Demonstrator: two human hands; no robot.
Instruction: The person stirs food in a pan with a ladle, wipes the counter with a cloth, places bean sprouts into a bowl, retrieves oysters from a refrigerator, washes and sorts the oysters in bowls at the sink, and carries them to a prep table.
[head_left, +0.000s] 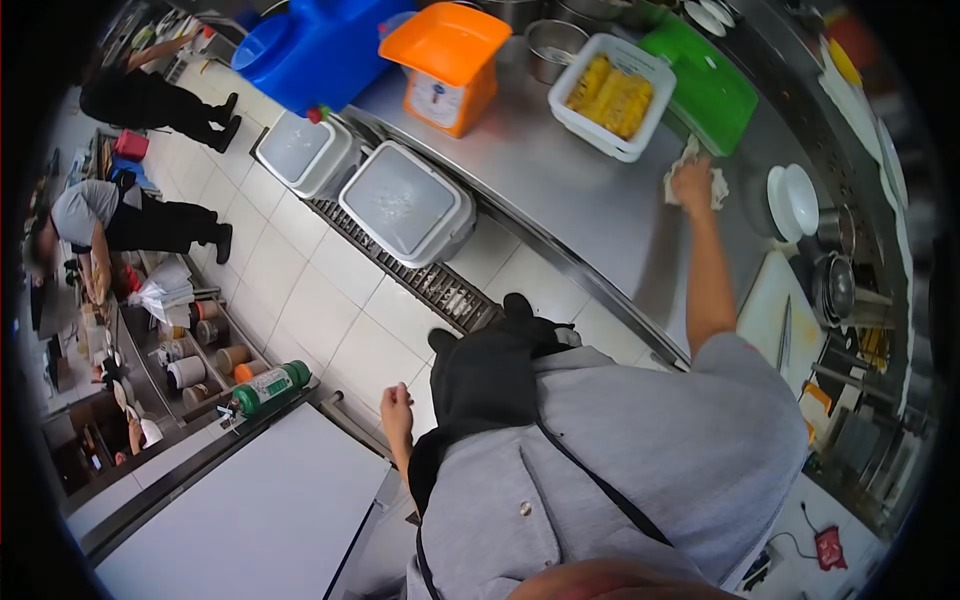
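Observation:
A pale cloth (718,190) lies bunched on the steel counter (590,215), and my right hand (692,185) is closed on it with the arm stretched out. Just beyond this hand is a green board (705,85). To its left stands a white tub (628,148) holding yellow food (612,98). White bowls (792,202) sit to its right. My left hand (397,400) hangs low beside my black apron (485,380), away from the counter, its fingers curled with nothing visible in them.
An orange scale (450,95) and a blue container (300,60) stand farther along the counter. Lidded bins (400,205) are below its edge. A cutting board with a knife (785,335) is at right. Two people (160,215) (165,98) work at left, near a green cylinder (272,388).

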